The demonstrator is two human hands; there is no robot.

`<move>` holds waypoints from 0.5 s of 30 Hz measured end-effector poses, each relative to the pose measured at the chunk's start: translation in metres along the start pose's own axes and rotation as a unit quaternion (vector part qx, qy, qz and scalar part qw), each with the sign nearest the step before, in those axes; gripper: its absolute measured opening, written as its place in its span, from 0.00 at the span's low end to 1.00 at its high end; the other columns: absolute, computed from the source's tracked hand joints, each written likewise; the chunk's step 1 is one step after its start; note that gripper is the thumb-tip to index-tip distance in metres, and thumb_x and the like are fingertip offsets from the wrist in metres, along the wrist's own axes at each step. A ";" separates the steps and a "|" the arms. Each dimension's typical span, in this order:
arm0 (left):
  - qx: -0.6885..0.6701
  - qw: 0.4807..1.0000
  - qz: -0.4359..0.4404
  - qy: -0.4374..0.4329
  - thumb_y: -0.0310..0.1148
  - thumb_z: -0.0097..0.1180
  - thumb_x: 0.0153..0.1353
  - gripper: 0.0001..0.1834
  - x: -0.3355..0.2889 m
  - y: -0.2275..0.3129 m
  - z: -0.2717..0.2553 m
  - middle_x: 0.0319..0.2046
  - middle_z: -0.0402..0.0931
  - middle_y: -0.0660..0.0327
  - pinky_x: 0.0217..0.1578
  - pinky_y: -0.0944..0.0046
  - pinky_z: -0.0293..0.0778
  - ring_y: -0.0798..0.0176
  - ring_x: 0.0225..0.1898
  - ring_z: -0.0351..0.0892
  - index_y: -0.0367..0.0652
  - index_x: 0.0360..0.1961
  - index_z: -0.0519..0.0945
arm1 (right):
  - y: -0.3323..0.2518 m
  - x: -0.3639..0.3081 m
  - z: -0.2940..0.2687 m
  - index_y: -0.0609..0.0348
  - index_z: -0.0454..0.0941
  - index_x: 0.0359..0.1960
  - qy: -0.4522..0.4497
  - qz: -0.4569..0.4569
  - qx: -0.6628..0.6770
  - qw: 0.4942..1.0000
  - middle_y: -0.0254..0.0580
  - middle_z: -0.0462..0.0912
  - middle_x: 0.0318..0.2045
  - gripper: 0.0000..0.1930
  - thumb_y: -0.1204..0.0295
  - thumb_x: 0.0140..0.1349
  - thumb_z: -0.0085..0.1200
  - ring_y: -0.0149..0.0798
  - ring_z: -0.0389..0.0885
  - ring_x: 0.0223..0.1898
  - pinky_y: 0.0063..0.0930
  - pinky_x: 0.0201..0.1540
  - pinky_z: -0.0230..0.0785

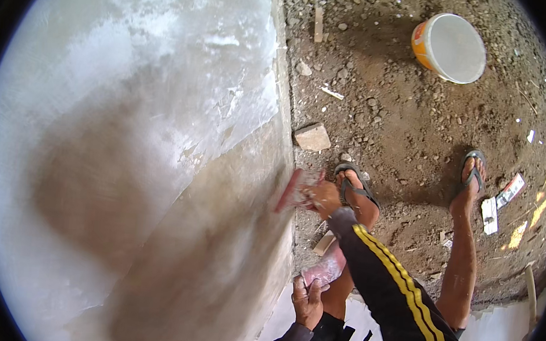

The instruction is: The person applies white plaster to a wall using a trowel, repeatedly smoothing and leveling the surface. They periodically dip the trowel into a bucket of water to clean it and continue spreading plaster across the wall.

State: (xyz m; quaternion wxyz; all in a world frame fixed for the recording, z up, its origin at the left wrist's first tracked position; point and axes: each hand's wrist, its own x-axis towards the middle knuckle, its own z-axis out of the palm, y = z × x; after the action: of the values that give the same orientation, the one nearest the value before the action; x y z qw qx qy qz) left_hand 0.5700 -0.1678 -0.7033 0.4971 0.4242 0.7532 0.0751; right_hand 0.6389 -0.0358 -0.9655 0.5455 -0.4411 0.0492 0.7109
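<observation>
My right hand (325,198) is closed on a red putty scraper (289,191), its long edge at the foot of the wall; both are a little blurred. Lower in the view, my left hand (307,306) grips the end of a flat pinkish plate (327,268) smeared with white, its exact kind unclear. The grey wall (220,185) carries patchy white coating higher up and a barer, brownish-grey stretch near the scraper. My own shadow falls across it.
A white and orange bucket (429,43) stands on the rubble-strewn dirt ground (411,130). A broken brick piece (312,137) lies beside the wall. My sandalled feet (356,185) are planted apart. Paper scraps (490,215) lie at the right.
</observation>
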 end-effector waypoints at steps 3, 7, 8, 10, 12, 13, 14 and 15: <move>0.057 0.997 0.001 0.056 0.39 0.52 0.75 0.18 0.005 -0.011 -0.027 0.48 0.77 0.52 0.45 0.58 0.81 0.59 0.46 0.79 0.35 0.54 0.70 | -0.065 -0.062 -0.042 0.58 0.81 0.42 0.116 0.045 0.232 0.965 0.32 0.84 0.31 0.11 0.66 0.64 0.66 0.30 0.82 0.27 0.25 0.26 0.75; 0.075 0.995 0.062 0.039 0.38 0.53 0.74 0.22 0.055 0.024 -0.026 0.51 0.76 0.51 0.52 0.56 0.75 0.55 0.47 0.77 0.29 0.58 0.69 | -0.185 -0.156 -0.103 0.56 0.79 0.44 0.283 -0.112 0.187 0.934 0.29 0.81 0.31 0.10 0.67 0.67 0.63 0.25 0.79 0.27 0.22 0.25 0.72; 0.135 0.986 0.096 0.031 0.37 0.53 0.74 0.22 0.069 0.042 -0.015 0.52 0.76 0.51 0.53 0.55 0.73 0.56 0.49 0.77 0.28 0.58 0.69 | -0.206 -0.186 -0.115 0.56 0.78 0.45 0.275 -0.145 0.170 0.935 0.30 0.82 0.33 0.11 0.67 0.67 0.63 0.26 0.81 0.29 0.23 0.27 0.75; 0.126 0.972 0.199 0.010 0.33 0.52 0.73 0.20 0.096 0.082 0.022 0.53 0.75 0.51 0.55 0.56 0.71 0.58 0.52 0.75 0.28 0.58 0.70 | -0.225 -0.224 -0.125 0.56 0.78 0.47 0.362 -0.227 0.193 0.884 0.32 0.84 0.37 0.12 0.66 0.68 0.62 0.28 0.84 0.35 0.23 0.33 0.78; -0.023 0.962 0.270 -0.038 0.33 0.52 0.73 0.19 0.125 0.121 0.073 0.52 0.75 0.50 0.55 0.56 0.70 0.59 0.53 0.73 0.28 0.58 0.71 | -0.221 -0.254 -0.125 0.56 0.78 0.49 0.391 -0.210 0.210 0.871 0.33 0.84 0.40 0.13 0.66 0.68 0.62 0.28 0.85 0.38 0.24 0.37 0.79; 0.005 0.950 0.304 -0.068 0.31 0.53 0.72 0.19 0.138 0.143 0.098 0.53 0.75 0.53 0.55 0.59 0.71 0.61 0.52 0.74 0.29 0.58 0.70 | -0.214 -0.264 -0.124 0.56 0.78 0.50 0.395 -0.206 0.225 0.867 0.34 0.85 0.41 0.13 0.66 0.68 0.62 0.29 0.85 0.39 0.25 0.38 0.80; 0.027 0.932 0.347 -0.107 0.30 0.55 0.71 0.20 0.147 0.164 0.119 0.53 0.75 0.56 0.54 0.62 0.72 0.62 0.52 0.75 0.30 0.59 0.70 | -0.205 -0.270 -0.122 0.57 0.77 0.53 0.399 -0.194 0.233 0.865 0.34 0.84 0.43 0.14 0.68 0.69 0.61 0.29 0.84 0.40 0.26 0.41 0.79; 0.085 0.916 0.375 -0.113 0.29 0.54 0.71 0.17 0.152 0.181 0.139 0.49 0.77 0.53 0.51 0.60 0.74 0.61 0.48 0.76 0.29 0.56 0.71 | -0.197 -0.274 -0.120 0.59 0.75 0.55 0.399 -0.184 0.245 0.864 0.35 0.83 0.46 0.16 0.69 0.69 0.60 0.29 0.84 0.41 0.26 0.43 0.78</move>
State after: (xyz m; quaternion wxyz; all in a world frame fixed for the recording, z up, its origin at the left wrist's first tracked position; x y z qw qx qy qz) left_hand 0.7628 0.0121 -0.7793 0.4762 0.7222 0.4809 0.1431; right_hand 0.8730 -0.2241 -0.7703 0.6904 -0.5404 0.3536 0.3259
